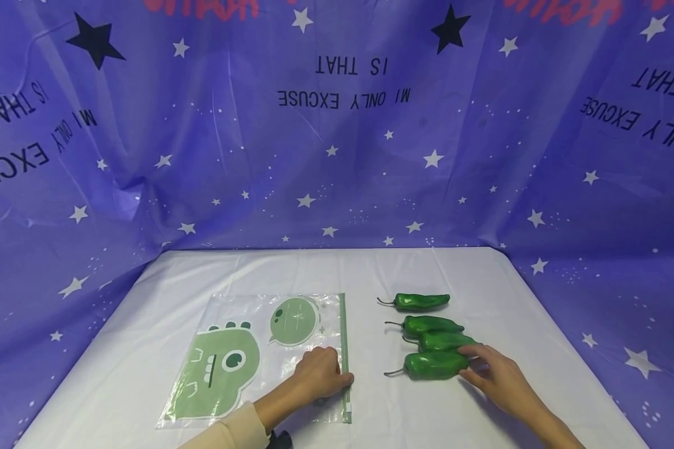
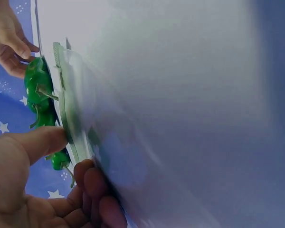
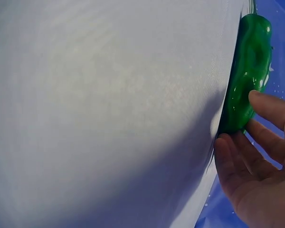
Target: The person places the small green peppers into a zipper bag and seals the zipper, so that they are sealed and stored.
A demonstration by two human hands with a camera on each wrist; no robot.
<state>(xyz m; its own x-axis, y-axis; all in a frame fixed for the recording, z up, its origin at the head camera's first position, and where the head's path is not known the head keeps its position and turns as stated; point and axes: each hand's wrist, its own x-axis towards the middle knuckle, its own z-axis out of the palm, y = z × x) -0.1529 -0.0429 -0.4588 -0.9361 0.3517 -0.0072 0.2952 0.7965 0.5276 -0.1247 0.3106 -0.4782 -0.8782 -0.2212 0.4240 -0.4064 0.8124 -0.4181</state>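
Several green peppers with thin stems lie on the white table in a column. My right hand (image 1: 497,380) is at the blunt end of the nearest green pepper (image 1: 434,365); in the right wrist view its thumb lies on the pepper (image 3: 249,61) and the fingers curl at the tip. Left of them, a clear zip bag (image 1: 258,399) with a green cartoon print lies flat, its green zip strip (image 1: 342,324) toward the peppers. My left hand (image 1: 317,372) holds the bag at that strip, thumb across the strip and fingers curled over the film in the left wrist view.
Another pepper (image 1: 422,302) lies at the far end of the column, apart from the others. Two more, a pepper (image 1: 432,324) and a pepper (image 1: 446,341), lie close together. A purple star-printed cloth (image 1: 337,174) hangs behind and beside the white table (image 1: 281,268).
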